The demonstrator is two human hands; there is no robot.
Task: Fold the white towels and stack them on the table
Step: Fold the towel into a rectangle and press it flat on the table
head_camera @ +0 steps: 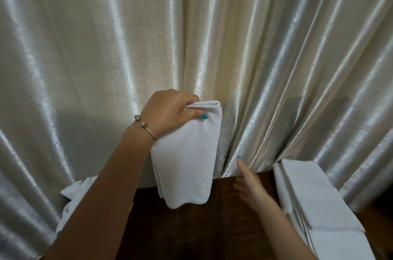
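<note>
My left hand (pixel 170 111) is raised in the middle of the view and pinches the top edge of a white towel (pixel 187 157). The towel hangs down folded in layers, its lower end just above the dark wooden table (pixel 191 230). My right hand (pixel 248 183) is lower and to the right of the towel, blurred, fingers apart, holding nothing. A stack of folded white towels (pixel 314 200) lies on the table's right side. A heap of unfolded white towels (pixel 74 191) sits at the left, partly hidden behind my left forearm.
A shiny cream curtain (pixel 191 36) hangs in folds right behind the table and fills most of the view. A metal bracelet (pixel 146 126) is on my left wrist.
</note>
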